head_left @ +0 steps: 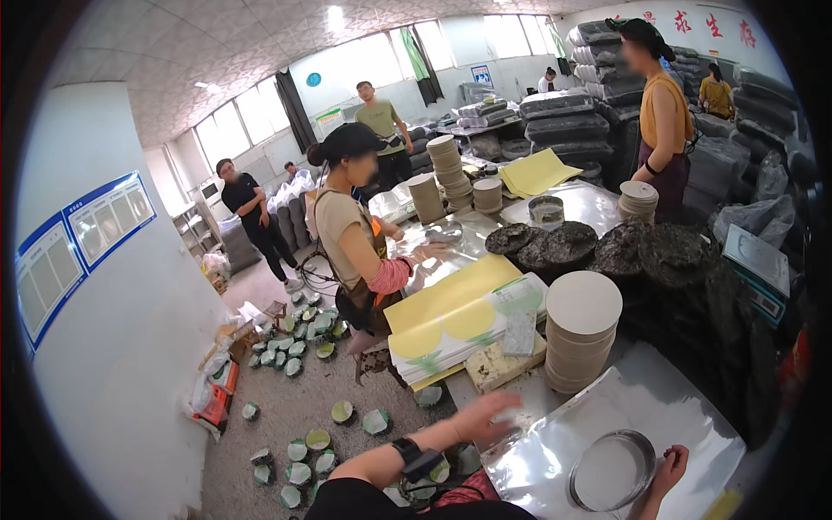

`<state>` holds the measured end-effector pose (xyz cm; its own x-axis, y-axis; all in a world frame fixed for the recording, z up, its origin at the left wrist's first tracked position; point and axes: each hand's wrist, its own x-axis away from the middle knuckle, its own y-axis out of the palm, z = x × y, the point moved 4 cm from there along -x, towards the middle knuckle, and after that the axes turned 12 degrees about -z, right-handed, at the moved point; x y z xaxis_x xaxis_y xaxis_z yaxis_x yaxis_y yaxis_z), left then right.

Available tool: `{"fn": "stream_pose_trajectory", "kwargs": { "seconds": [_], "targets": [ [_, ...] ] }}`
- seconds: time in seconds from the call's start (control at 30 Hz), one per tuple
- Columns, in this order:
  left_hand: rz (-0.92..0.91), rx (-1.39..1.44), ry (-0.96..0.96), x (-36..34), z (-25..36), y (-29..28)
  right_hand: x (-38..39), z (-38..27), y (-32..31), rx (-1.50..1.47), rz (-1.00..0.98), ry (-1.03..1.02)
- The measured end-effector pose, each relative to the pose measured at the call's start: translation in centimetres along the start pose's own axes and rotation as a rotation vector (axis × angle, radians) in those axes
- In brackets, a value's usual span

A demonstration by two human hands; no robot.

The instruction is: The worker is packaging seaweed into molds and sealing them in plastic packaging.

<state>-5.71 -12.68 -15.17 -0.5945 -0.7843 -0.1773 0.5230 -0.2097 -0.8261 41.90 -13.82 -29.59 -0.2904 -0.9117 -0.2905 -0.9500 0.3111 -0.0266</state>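
My left hand (488, 414) reaches over the near worktop with fingers apart and nothing held, close to a cream speckled block (485, 371) with a pale slab (520, 328) on it. My right hand (669, 471) is beside the right side of a round metal ring (643, 446), fingers loosely bent, no held object visible. A white disc (607, 475) lies inside the ring, on a shiny metal sheet (698, 407). Just behind stands a tall stack of pale round discs (581, 347).
Yellow-and-white sheets (451, 308), dark lumpy masses (555, 251) and a scale (756, 269) surround the worktop. A co-worker (347, 243) works at left; another person (659, 130) stands at back right. Wrapped round bundles (375, 422) lie on the floor below left.
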Motion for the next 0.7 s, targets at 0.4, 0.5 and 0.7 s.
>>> {"fn": "stream_pose_trajectory", "kwargs": {
  "seconds": [0.4, 0.5, 0.7],
  "targets": [
    [1.197, -1.047, 0.906, 6.9, 26.8, -24.9, -0.5, -1.6, 0.8, 0.032, -0.053, -0.005],
    [1.137, -0.893, 1.227, 3.6, 27.2, -20.9, 0.9, 1.1, -2.6, 0.107, 0.074, 0.002],
    [1.212, -0.771, 0.103, 2.4, 19.4, -23.7, -0.5, -1.8, 3.2, -0.017, -0.057, 0.012]
  ]
}}
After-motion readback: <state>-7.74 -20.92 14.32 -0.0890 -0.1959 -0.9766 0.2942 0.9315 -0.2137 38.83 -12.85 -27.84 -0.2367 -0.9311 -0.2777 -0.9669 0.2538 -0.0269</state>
